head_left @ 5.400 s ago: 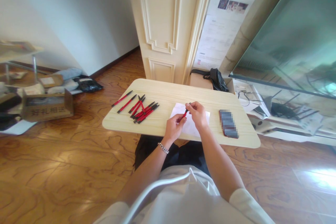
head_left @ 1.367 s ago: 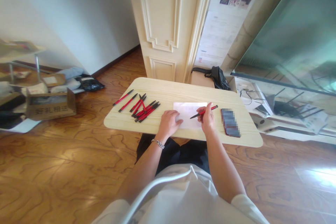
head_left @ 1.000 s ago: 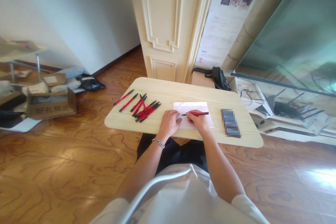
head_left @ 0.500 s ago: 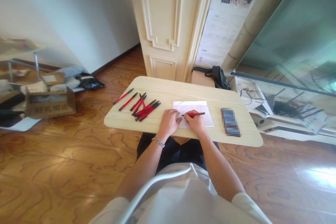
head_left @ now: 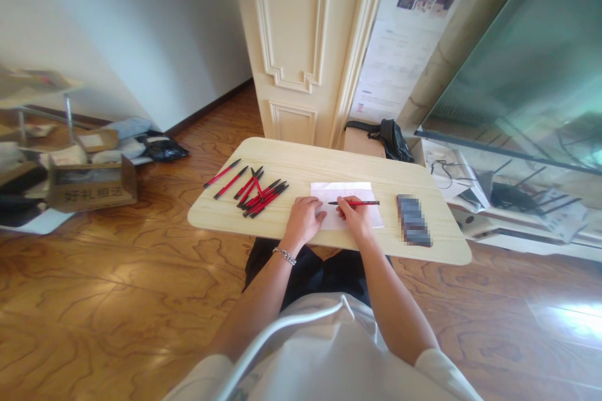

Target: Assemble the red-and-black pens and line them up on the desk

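My right hand [head_left: 356, 218] is closed around a red and black pen [head_left: 369, 203], held nearly level over a white sheet of paper [head_left: 341, 188]. The pen's dark tip points left, toward my other hand; I cannot tell whether it touches the sheet. My left hand [head_left: 303, 219] rests palm down at the paper's left edge, its fingers stretched out and thumb apart, holding nothing. Left of it, several red and black pens [head_left: 263, 198] lie on the pale wooden table [head_left: 324, 160], some crossing each other.
A dark, pixelated flat object [head_left: 414, 220] lies at the table's right. Behind the table stand a cream panelled door [head_left: 294, 31] and a black bag [head_left: 395, 140]. An open cardboard box [head_left: 91, 185] and packages sit on the floor at left. A large screen [head_left: 531, 69] is at right.
My right hand has shifted a little to the right across the paper with the pen. The left hand stays in place at the sheet's edge.
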Demonstrator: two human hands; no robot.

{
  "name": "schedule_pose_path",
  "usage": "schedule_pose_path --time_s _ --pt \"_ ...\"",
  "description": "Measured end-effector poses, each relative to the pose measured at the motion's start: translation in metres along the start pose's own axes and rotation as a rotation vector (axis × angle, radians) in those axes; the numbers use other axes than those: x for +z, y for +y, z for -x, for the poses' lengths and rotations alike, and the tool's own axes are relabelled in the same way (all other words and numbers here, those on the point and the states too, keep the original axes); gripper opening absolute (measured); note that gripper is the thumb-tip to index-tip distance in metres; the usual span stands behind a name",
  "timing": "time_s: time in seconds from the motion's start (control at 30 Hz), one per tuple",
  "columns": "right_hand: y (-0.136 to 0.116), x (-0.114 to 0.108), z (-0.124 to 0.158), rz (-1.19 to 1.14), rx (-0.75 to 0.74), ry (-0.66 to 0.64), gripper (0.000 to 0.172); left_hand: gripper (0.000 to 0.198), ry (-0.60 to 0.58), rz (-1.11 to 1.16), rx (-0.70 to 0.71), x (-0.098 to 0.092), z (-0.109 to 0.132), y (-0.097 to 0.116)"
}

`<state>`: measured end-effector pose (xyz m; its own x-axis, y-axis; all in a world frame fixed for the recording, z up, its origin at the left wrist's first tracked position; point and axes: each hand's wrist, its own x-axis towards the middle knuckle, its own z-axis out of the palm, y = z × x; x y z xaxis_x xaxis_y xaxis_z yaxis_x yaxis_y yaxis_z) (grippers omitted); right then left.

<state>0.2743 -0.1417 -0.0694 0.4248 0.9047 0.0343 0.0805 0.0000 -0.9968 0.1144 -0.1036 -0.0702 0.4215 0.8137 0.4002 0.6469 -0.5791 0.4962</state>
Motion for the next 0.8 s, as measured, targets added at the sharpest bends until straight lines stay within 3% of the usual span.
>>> schedule_pose_path --time_s 0.1,0.23,0.37,0.43,0.53,0.8 --pt "-0.002 -0.003 -0.007 -0.348 0.082 0.069 0.035 0.021 -0.01 -0.008 0.012 -0.001 0.0 0.0" --pt "-0.009 -0.014 -0.016 -0.675 0.088 0.018 0.015 0.022 -0.005 -0.003 0.014 0.001 0.001 -0.003" --pt "-0.021 -0.027 -0.02 -0.923 0.147 -0.08 0.026 0.022 -0.006 -0.013 0.016 0.003 0.001 -0.006" --pt "-0.026 -0.034 -0.02 -1.0 0.195 -0.121 0.043 0.023 -0.008 -0.017 0.023 0.003 0.001 -0.006" --pt "-0.028 -0.042 -0.02 -1.013 0.223 -0.122 0.065 0.023 -0.011 -0.02 0.029 0.003 0.0 -0.006" --pt "-0.023 -0.047 -0.019 -0.683 0.162 0.007 0.059 0.023 -0.026 -0.013 0.018 0.0 0.0 -0.004"
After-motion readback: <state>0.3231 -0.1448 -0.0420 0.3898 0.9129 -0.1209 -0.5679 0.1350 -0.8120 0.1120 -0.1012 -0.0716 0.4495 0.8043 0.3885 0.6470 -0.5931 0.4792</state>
